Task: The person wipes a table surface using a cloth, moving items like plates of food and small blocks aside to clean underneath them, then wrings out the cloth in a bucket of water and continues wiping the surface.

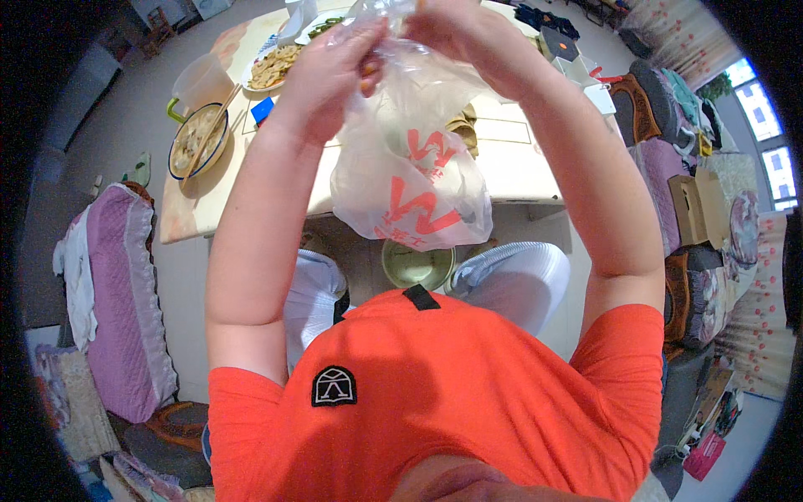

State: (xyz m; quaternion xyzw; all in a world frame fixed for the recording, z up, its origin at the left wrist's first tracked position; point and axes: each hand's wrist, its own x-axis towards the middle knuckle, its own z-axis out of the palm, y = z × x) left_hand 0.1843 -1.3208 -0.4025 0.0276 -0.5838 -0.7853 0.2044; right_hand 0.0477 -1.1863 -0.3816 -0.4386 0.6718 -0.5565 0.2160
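A thin, translucent plastic bag with red print hangs over the near edge of the table. Its bulging lower part drops toward my lap, and I cannot make out what is inside. My left hand is closed on the gathered top of the bag. On the other side of that top, my right hand grips the plastic too, its fingertips partly cut off by the upper edge of the picture. Behind the bag, partly covered by it, lies a brownish-green folded thing.
On the table's left stand a bowl with chopsticks across it, a clear jug and a plate of sliced food. A small blue block lies near my left forearm. Between my knees on the floor sits a basin.
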